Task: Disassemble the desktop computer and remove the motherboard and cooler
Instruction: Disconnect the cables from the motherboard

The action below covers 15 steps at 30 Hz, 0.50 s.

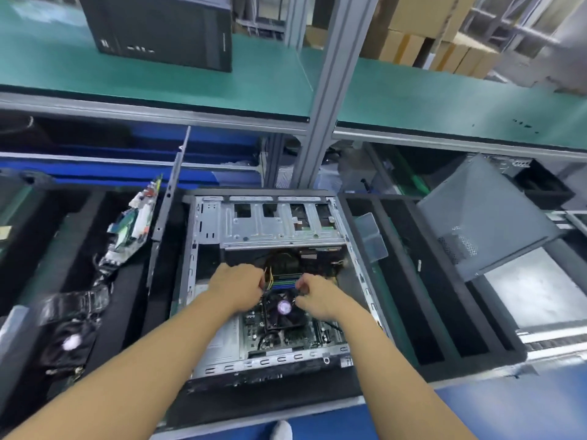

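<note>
**Foam-lined bench point(422, 306): easy on those wires point(269, 277)**

The case point(203, 249) is lying open, motherboard point(286, 335) and cooler point(283, 309) inside. Your left hand point(236, 285) is pinching the yellow wires. Your right hand point(313, 295) is curling by the cooler, can't tell on what. Yanking is risking torn wires or a flexed motherboard.

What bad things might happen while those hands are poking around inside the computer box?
The left hand and right hand work with curled fingers right by the yellow wires and the cooler. A hard tug might tear a wire or its plug. The motherboard lies bare underneath, so a slip might scratch it. The case has thin metal edges that might nick an arm.
</note>
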Motion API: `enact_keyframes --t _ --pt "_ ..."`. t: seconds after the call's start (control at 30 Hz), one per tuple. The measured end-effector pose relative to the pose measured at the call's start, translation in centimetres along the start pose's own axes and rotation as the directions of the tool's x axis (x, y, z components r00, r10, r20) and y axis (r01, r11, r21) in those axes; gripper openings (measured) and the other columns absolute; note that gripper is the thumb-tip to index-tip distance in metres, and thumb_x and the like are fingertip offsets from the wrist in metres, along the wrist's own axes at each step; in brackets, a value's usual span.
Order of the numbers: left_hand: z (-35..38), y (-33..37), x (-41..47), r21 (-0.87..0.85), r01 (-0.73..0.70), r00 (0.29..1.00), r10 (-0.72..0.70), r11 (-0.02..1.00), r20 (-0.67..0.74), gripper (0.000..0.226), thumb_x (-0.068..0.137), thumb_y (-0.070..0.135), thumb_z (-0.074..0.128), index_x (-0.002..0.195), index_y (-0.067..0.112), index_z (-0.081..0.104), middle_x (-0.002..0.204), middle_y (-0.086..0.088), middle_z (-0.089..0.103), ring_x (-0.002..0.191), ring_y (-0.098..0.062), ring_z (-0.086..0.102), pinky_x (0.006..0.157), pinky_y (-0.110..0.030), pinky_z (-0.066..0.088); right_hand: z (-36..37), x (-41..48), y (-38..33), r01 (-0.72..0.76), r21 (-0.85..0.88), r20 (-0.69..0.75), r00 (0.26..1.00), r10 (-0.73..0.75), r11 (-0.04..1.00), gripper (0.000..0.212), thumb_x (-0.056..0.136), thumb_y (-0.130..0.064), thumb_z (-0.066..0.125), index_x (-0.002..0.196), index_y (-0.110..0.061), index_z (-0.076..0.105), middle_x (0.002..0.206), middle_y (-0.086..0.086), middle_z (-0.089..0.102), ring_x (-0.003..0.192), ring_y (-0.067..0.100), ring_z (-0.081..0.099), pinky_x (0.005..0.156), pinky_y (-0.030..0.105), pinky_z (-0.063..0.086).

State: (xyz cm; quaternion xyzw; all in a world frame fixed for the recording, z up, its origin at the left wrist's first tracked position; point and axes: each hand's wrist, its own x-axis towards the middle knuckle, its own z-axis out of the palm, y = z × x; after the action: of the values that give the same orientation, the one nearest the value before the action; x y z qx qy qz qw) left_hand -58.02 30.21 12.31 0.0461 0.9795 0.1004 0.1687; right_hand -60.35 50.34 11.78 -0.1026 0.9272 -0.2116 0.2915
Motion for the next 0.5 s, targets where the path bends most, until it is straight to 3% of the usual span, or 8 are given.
enact_keyframes --t 0.07,0.13,0.2,0.27,0.37,0.43,0.5 --pt "0.2 -0.1 -0.3 0.059 0.098 0.995 -0.098 0.993 0.009 0.024 0.091 0.024 0.045 0.102 0.024 0.065 0.106 0.003 0.067 0.096 -0.022 0.061 0.087 -0.039 0.041 1.0 -0.1 0.1 -0.015 -0.037 0.025 1.000 0.016 0.999 0.050 0.094 -0.035 0.061 0.137 -0.018 0.043 0.131 0.007 0.041 0.103 0.028 0.056 0.089 0.036 0.046" --pt "-0.1 -0.1 -0.3 0.059 0.178 0.981 -0.181 0.982 0.066 0.017 0.089 0.023 0.045 0.095 0.019 0.060 0.092 0.001 0.063 0.082 -0.025 0.058 0.077 -0.036 0.042 1.7 0.0 0.4 -0.006 -0.064 -0.003 1.000 0.005 0.998 0.053 0.095 -0.033 0.061 0.140 -0.019 0.038 0.136 0.008 0.034 0.106 0.030 0.057 0.093 0.037 0.046" --pt "-0.5 -0.1 0.4 0.029 0.225 0.964 -0.227 0.974 0.137 0.017 0.089 0.022 0.044 0.097 0.017 0.059 0.085 0.001 0.059 0.080 -0.025 0.059 0.075 -0.034 0.045 2.0 0.0 0.8 0.018 -0.074 -0.020 1.000 -0.020 0.997 0.051 0.096 -0.027 0.061 0.141 -0.020 0.038 0.138 0.006 0.032 0.106 0.029 0.058 0.094 0.036 0.047" --pt "-0.8 -0.2 1.4 -0.039 0.267 0.944 -0.253 0.963 0.212 0.029 0.092 0.023 0.043 0.115 0.016 0.060 0.096 -0.003 0.063 0.088 -0.026 0.064 0.077 -0.034 0.049 1.8 0.2 1.2 0.033 -0.035 -0.031 0.999 -0.034 0.999 0.045 0.096 -0.022 0.058 0.138 -0.022 0.042 0.134 0.004 0.035 0.102 0.027 0.060 0.094 0.037 0.048" --pt "-0.6 0.1 3.5 -0.149 0.274 0.926 -0.219 0.950 0.307 0.049 0.101 0.035 0.040 0.142 0.010 0.043 0.135 -0.013 0.057 0.114 -0.030 0.060 0.085 -0.033 0.046 1.3 0.9 1.8 0.038 0.052 -0.051 0.998 -0.035 0.998 0.038 0.094 -0.020 0.053 0.132 -0.023 0.052 0.120 0.000 0.041 0.090 0.021 0.058 0.090 0.038 0.050" --pt "-0.2 0.6 5.1 -0.179 0.260 0.929 -0.195 0.949 0.314 0.061 0.102 0.047 0.038 0.149 0.007 0.035 0.148 -0.015 0.047 0.128 -0.030 0.051 0.097 -0.034 0.043 1.2 1.4 2.2 0.052 0.087 -0.052 0.997 -0.048 0.995 0.035 0.094 -0.021 0.052 0.129 -0.024 0.055 0.115 -0.002 0.042 0.086 0.018 0.056 0.083 0.034 0.049" --pt "0.3 1.1 6.6 -0.166 0.276 0.928 -0.218 0.947 0.302 0.068 0.100 0.055 0.039 0.147 0.005 0.039 0.149 -0.014 0.046 0.130 -0.030 0.049 0.102 -0.036 0.042 1.2 2.1 2.7 0.060 0.160 -0.039 0.998 -0.055 0.985 0.032 0.094 -0.022 0.052 0.126 -0.024 0.059 0.114 -0.002 0.044 0.088 0.017 0.056 0.078 0.029 0.045"
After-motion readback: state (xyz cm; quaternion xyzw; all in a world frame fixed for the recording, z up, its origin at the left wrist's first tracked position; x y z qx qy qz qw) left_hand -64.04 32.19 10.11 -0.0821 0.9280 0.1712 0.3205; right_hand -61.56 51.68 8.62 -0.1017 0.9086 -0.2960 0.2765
